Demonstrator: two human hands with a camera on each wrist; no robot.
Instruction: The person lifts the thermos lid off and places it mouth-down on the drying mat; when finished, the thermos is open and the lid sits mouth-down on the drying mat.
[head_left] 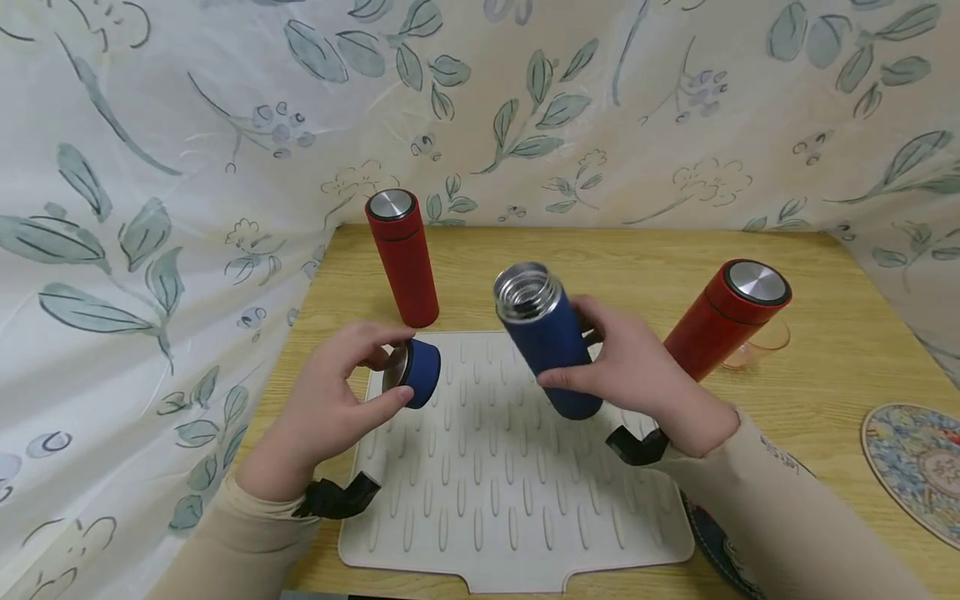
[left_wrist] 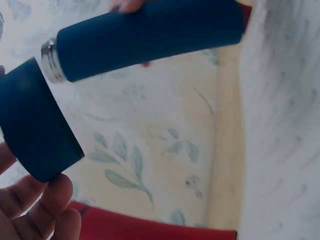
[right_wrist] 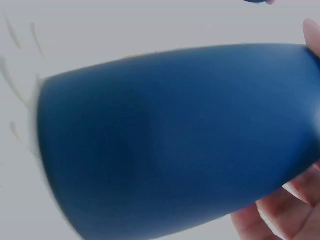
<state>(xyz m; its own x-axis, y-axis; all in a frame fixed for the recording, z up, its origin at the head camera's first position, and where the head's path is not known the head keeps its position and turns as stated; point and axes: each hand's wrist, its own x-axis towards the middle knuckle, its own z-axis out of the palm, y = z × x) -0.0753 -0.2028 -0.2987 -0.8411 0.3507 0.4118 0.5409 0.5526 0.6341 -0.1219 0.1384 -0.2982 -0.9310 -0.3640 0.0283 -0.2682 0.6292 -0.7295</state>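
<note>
A blue thermos bottle point(head_left: 555, 350) with a bare steel threaded mouth leans over the white ridged mat, its mouth tipped up and slightly left. My right hand point(head_left: 622, 354) grips its side, thumb across the front; its blue body point(right_wrist: 170, 140) fills the right wrist view. My left hand point(head_left: 341, 396) holds a blue cap point(head_left: 424, 373) between thumb and fingers, its steel top turned toward the palm. In the left wrist view the cap point(left_wrist: 40, 122) sits close to the bottle's steel mouth point(left_wrist: 52, 61); in the head view a wide gap separates them.
Under the hands lies a white ridged mat point(head_left: 495, 500) on a wooden table point(head_left: 810, 400). One red thermos point(head_left: 408, 267) stands behind the left hand, another red thermos point(head_left: 697, 333) beyond the right forearm, near an orange-tinted clear glass point(head_left: 772, 337). A patterned round coaster point(head_left: 918, 467) lies far right.
</note>
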